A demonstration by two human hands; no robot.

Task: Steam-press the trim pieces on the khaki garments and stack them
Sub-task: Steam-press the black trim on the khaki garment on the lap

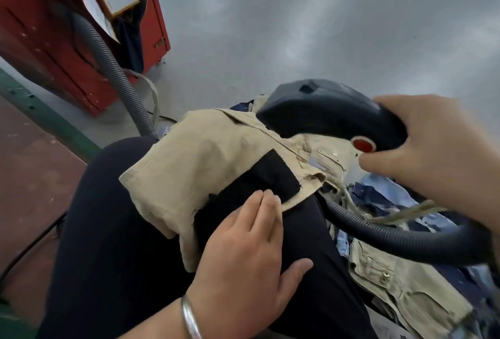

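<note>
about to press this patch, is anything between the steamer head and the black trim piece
Only the left hand: its straight fingers rest on the near end of the black trim piece. The far end lies bare on the khaki garment, and the steamer, gripped by the right hand, hovers beyond it.

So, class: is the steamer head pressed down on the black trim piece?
No: the steamer is held up beyond the trim, on which only the left hand rests.

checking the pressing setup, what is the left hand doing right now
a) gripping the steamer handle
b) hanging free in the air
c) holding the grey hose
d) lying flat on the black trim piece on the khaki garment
d: the left hand lies with straight fingers on the black trim piece atop the khaki garment, while the right hand grips the steamer.
</note>
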